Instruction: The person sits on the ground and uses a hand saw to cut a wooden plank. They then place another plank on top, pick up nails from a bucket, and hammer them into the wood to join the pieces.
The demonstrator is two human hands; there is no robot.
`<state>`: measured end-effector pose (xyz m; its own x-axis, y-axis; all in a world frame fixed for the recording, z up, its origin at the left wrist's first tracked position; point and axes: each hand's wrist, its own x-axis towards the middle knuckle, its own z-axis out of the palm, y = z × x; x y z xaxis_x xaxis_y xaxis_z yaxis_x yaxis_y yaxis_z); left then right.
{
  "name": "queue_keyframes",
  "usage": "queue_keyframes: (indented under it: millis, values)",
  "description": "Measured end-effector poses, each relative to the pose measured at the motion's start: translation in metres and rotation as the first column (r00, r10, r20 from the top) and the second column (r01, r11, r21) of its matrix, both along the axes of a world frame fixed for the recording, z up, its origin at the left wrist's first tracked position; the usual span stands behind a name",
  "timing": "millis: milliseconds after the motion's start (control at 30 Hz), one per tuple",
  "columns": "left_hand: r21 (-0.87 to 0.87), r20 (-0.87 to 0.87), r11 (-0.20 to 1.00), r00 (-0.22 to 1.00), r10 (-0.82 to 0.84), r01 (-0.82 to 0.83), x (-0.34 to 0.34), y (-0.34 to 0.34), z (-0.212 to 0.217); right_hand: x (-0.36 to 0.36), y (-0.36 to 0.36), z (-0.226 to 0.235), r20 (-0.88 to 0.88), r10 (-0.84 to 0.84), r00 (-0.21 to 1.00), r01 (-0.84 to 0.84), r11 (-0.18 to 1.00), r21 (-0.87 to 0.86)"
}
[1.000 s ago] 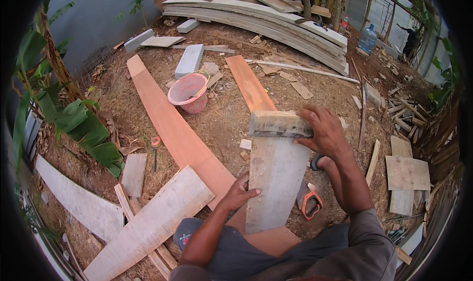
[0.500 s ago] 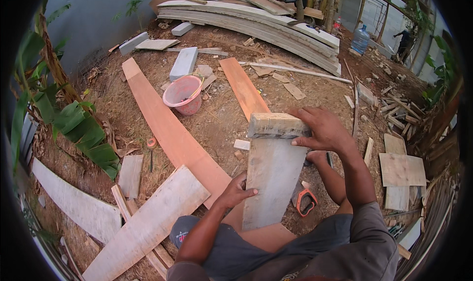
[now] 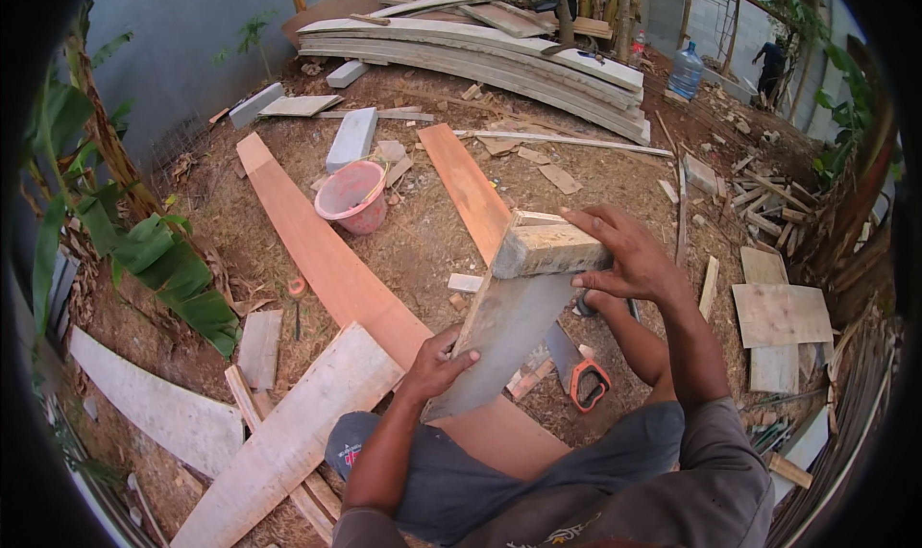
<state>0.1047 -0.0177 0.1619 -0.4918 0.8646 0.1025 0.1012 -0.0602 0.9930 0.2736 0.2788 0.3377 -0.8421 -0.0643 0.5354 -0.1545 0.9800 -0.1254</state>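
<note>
Slanting whitish-grey board (image 3: 516,329), stained wooden end block (image 3: 552,250)

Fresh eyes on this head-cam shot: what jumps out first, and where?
First, the tilted pale board near the centre: the left hand grips its left edge, and the right hand holds the wooden block at its far end. Next, the orange-handled saw just right of the board, then the pink bucket farther off to the left, beside a long reddish plank.
</note>
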Motion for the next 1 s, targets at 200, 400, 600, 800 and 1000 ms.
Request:
queue_keyframes:
  millis: [200, 400, 600, 800, 1000]
  values:
    - [-0.010, -0.129, 1.000, 0.992, 0.011, -0.013, 0.026, -0.004, 0.002, 0.031, -0.003, -0.011, -0.021, -0.024, 0.999, 0.020, 0.982, -0.185]
    - [-0.054, -0.186, 0.998, 0.982, 0.025, -0.036, 0.040, -0.002, 0.006, 0.047, -0.006, -0.012, -0.073, -0.019, 0.997, 0.009, 0.991, -0.137]
    - [-0.193, -0.305, 0.978, 0.952, 0.021, -0.083, 0.039, 0.001, 0.025, 0.049, 0.007, -0.016, -0.083, 0.031, 0.996, -0.043, 0.987, -0.158]
    - [0.022, -0.649, 0.965, 0.731, 0.211, -0.260, 0.019, 0.000, 0.032, 0.039, 0.008, -0.040, -0.192, 0.093, 0.977, -0.134, 0.968, -0.211]
    - [0.066, -0.765, 0.952, 0.598, 0.240, -0.298, 0.018, 0.003, 0.062, 0.024, -0.008, -0.106, -0.306, 0.047, 0.951, -0.099, 0.982, -0.160]
